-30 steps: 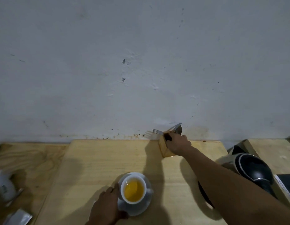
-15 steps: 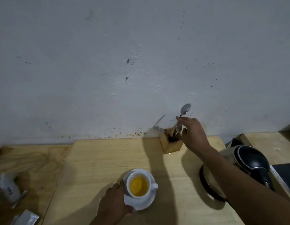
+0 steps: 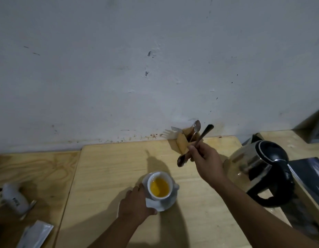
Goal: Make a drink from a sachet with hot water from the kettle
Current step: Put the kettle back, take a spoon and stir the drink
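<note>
From the head camera, my right hand (image 3: 204, 158) is closed around the middle of a slim metal teaspoon (image 3: 194, 146), bowl end pointing down and to the left, handle tip angled up toward the stained white wall (image 3: 155, 68). The spoon hangs in the air between the small wooden cutlery holder (image 3: 182, 144) at the wall and the white ceramic cup of yellow-orange drink (image 3: 159, 187), clear of both. My left hand (image 3: 135, 204) is curled against the white saucer (image 3: 156, 204) under the cup, fingers pressed to its near-left rim. The glass kettle with black lid and handle (image 3: 262, 174) sits to my right on the pale wooden board (image 3: 105, 176), and a silvery sachet (image 3: 36, 233) lies well off at the lower left. I judge the stirring is what's due now. To do it well I should tip the bowl straight down, lower it into the middle of the liquid without knocking the rim, and keep the saucer pinned so the cup doesn't slide. Small, slow circles suit me here; the drink stands fairly high and could slop over. My elbow should stay off the kettle.
</note>
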